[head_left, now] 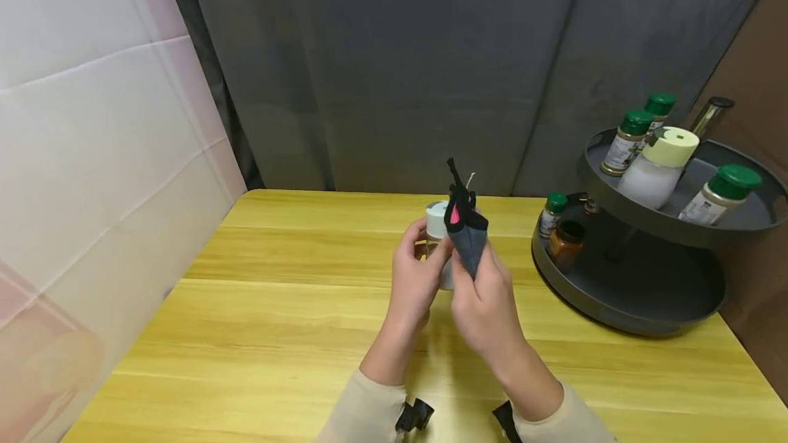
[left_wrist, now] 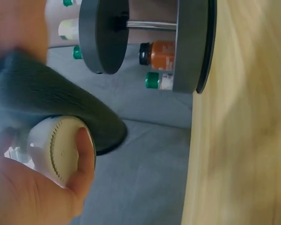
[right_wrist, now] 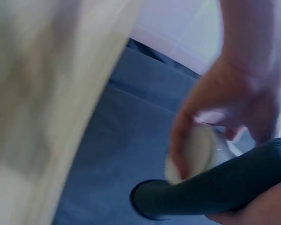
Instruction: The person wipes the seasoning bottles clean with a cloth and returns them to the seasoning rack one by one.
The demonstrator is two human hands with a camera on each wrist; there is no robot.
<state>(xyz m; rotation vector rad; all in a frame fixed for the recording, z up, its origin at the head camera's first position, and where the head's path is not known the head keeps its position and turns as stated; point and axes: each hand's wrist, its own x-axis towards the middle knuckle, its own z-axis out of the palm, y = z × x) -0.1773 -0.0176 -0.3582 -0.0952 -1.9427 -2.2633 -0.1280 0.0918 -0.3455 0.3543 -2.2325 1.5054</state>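
My left hand (head_left: pixel 414 279) grips a clear seasoning jar (head_left: pixel 436 219) with a pale green lid and white contents, lifted above the wooden table. A finger of it lies across the jar's pale base (left_wrist: pixel 65 150) in the left wrist view. My right hand (head_left: pixel 489 301) pinches a dark grey cloth (head_left: pixel 469 249) with black edging and a pink patch inside. In the right wrist view the folded cloth (right_wrist: pixel 215 187) hangs along the jar's side and overlaps the base (right_wrist: pixel 196 152). The jar's far side is hidden behind fingers and cloth.
To the right stands a two-tier grey turntable rack (head_left: pixel 628 320). Several green-capped spice bottles and another pale-lidded jar (head_left: pixel 659 169) sit on its upper tier. An orange-brown jar (head_left: pixel 565 246) and a small green-capped bottle (head_left: pixel 552 214) stand on the lower tier.
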